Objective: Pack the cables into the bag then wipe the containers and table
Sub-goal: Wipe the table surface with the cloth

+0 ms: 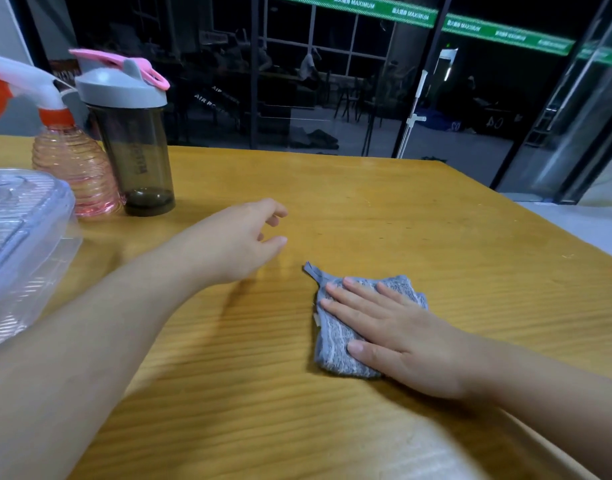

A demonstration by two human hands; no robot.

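Note:
A grey folded cloth (335,337) lies on the yellow wooden table (436,237), right of the middle. My right hand (398,330) presses flat on it with straight fingers. My left hand (238,240) hovers just above the table to the left of the cloth, fingers loosely curled, holding nothing. A clear plastic container (24,237) with a ribbed lid stands at the left edge of the view, beside my left forearm. No cables or bag are in view.
A pink spray bottle (72,168) with a white and orange trigger stands at the back left. A dark shaker bottle (138,147) with a grey and pink lid is right next to it. Glass walls lie beyond the table's far edge.

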